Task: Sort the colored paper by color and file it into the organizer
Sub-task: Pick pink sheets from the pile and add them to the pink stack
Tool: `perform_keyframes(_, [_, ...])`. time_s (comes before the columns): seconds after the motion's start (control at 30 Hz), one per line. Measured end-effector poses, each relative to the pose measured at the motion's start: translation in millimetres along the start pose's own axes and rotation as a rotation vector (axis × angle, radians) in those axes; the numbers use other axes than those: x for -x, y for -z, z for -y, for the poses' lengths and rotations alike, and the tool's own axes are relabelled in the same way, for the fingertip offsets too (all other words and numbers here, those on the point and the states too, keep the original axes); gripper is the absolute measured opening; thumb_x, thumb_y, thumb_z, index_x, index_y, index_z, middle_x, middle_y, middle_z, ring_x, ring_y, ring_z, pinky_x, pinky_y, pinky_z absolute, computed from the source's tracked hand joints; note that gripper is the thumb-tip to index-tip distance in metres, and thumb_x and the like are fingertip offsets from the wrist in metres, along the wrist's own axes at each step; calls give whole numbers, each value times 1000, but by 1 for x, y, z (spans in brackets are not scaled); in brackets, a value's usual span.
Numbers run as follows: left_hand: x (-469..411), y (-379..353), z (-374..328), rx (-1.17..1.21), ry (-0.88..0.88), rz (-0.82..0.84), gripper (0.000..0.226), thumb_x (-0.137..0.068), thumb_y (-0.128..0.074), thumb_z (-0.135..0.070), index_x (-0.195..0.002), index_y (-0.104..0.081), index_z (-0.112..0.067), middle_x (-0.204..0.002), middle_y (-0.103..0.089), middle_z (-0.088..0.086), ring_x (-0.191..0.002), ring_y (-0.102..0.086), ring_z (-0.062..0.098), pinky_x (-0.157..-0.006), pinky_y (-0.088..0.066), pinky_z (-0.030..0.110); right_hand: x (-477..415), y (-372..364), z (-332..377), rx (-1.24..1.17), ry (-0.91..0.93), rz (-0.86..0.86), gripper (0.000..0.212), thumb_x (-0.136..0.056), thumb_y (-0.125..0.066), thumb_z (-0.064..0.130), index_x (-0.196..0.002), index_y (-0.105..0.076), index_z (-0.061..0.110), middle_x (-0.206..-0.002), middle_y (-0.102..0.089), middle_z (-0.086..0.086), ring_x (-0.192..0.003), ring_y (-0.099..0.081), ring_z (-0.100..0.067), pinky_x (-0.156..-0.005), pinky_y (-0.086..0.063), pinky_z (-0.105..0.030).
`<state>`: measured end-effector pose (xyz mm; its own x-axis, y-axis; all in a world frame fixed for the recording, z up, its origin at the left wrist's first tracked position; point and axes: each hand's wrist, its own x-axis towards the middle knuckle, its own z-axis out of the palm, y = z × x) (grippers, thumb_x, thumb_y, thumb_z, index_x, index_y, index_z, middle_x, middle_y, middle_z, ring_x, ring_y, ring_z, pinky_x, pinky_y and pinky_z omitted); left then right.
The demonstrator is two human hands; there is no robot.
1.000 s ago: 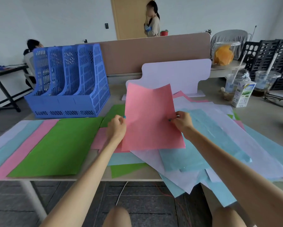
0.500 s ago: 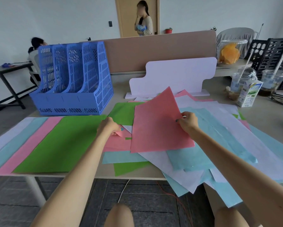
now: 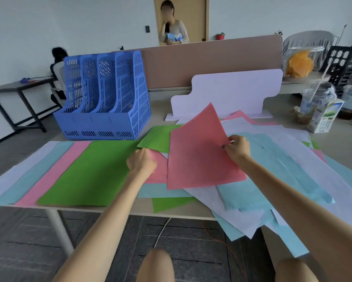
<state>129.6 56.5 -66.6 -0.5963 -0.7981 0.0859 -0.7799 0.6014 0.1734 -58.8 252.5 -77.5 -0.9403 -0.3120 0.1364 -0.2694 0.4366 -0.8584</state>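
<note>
My right hand (image 3: 237,148) pinches the right edge of a pink sheet (image 3: 197,153) and holds it tilted above the mixed pile (image 3: 277,171) of blue, white, pink and green paper. My left hand (image 3: 141,161) is curled on the corner of a second pink sheet (image 3: 159,169) lying flat beside it. To the left, sorted sheets lie side by side: green (image 3: 93,171), pink (image 3: 54,169), light blue (image 3: 32,169) and white (image 3: 14,171). The blue four-slot organizer (image 3: 105,98) stands empty at the back left.
A white cut-out board (image 3: 228,92) stands behind the pile. A milk carton (image 3: 325,117) and plastic cups (image 3: 313,100) sit at the right. Pile sheets overhang the table's front edge (image 3: 191,214). One person stands at the door, another sits at the far left.
My left hand let go of the raised pink sheet and dropped onto the flat pink sheet beneath. My right hand now holds the raised sheet alone, swung over to the right.
</note>
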Motion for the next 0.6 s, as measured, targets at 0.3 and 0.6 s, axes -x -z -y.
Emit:
perform_keyframes(0.3, [-9,-6,3,-94,73,1,61,-82,-65,-52,-118,-54,-4,-118,-59,10,-102,-58,24,-70,-45,30,0,5,-4,17,-32,-2,19,-80,-57,1,-95,-68,5,-85,-62,-11,-78,-56,-25,-68,-43,-27])
perform_keyframes(0.6, [-16,13,3,83,161,213,76,-80,-70,-46,-133,-42,1,-133,-51,12,-109,-57,25,-79,-51,29,3,6,-11,14,-53,16,17,-80,-58,3,-94,-68,6,-85,-62,-11,-79,-58,-27,-70,-46,-30])
